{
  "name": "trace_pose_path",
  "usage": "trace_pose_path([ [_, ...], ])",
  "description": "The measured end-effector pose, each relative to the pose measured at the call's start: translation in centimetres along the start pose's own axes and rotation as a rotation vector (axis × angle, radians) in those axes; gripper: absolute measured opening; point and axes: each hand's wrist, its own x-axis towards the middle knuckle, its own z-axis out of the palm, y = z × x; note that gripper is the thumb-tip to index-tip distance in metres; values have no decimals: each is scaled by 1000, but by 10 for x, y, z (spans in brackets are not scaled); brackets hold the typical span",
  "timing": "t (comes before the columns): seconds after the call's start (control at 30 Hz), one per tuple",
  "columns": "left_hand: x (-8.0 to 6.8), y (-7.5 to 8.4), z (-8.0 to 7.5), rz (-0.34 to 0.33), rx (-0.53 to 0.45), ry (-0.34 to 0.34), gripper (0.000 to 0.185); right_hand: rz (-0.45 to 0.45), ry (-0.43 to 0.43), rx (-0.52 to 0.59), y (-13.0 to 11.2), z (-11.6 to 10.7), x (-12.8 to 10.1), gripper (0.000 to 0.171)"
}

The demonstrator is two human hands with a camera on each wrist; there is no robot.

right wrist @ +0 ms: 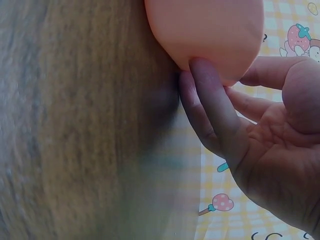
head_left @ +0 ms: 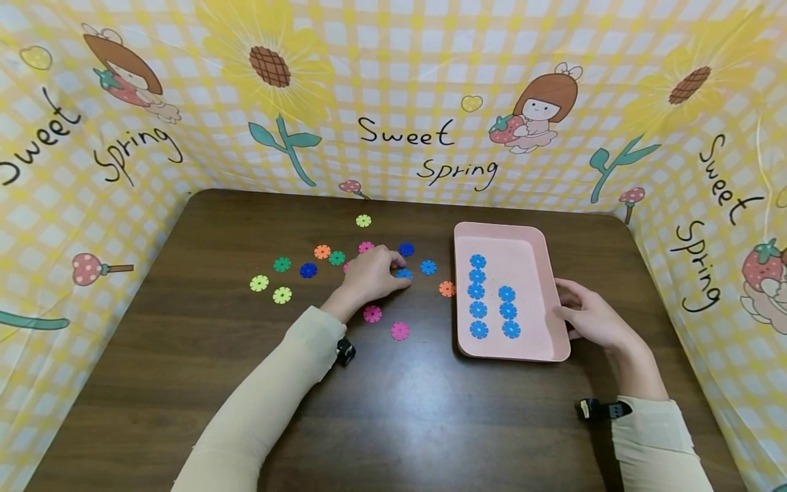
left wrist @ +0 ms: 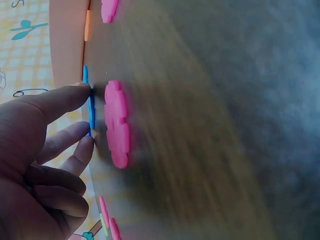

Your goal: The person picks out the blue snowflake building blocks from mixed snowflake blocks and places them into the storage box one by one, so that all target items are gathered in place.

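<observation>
My left hand (head_left: 371, 272) reaches down to the table and pinches a light blue snowflake disc (head_left: 404, 274) between thumb and fingertips. In the left wrist view that disc (left wrist: 91, 111) stands edge-on, with a pink disc (left wrist: 117, 125) nearer the camera. At the right side of a shallow pink tray (head_left: 533, 294), my right hand (head_left: 593, 316) holds its wall; the right wrist view has the fingers (right wrist: 212, 87) against the tray's outside (right wrist: 210, 35). Several light blue discs (head_left: 478, 310) lie in the tray in two columns, the left one longer.
Loose discs lie around my left hand: light blue (head_left: 427, 267), dark blue (head_left: 406, 249), pink (head_left: 400, 331), green (head_left: 282, 264), yellow-green (head_left: 259, 283) and orange (head_left: 322, 252). Another orange disc (head_left: 446, 289) lies against the tray's left side. A checked cloth (head_left: 393, 89) surrounds the brown table (head_left: 393, 424).
</observation>
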Motion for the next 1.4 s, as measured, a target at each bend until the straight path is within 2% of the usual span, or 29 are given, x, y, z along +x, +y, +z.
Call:
trace_pose_path([
  [0.4,-3,2,-2,-23,11,-38,31,-2,2,-10,1,1,2,65],
  [0.7,-4,5,-6,75,-4,-58,23,-6,-3,-1,2,0,1,65],
  [0.9,-5,10,-10,102,-97,-52,25,-5,-3,-1,1,0,1,65],
  [1.2,2,30,-9,151,-223,-4,28,-5,4,-6,1,-1,1,65],
  [1.4,9,49,-5,169,-234,29,27,-19,-10,24,2,-1,0,65],
])
